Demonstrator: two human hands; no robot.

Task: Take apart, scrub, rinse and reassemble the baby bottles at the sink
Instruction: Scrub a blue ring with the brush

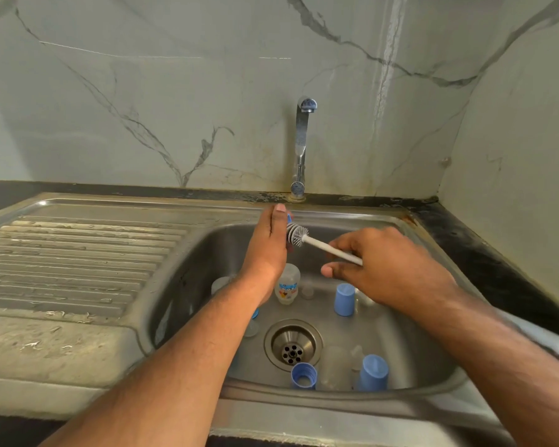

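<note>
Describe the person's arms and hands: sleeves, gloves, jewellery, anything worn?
Both forearms are bare as far as the frame shows, with no sleeves in view. The left hand and right hand wear no gloves. No watch, bracelet or ring is visible. The fingernails look short and unpainted.

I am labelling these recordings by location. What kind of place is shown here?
Most likely a home kitchen sink area. A steel sink with a ribbed drainboard sits in a dark counter, with a tap before a marble-look wall.

Head-worn wide-angle camera looks forward and steeply down, close over the sink (352, 396).
</note>
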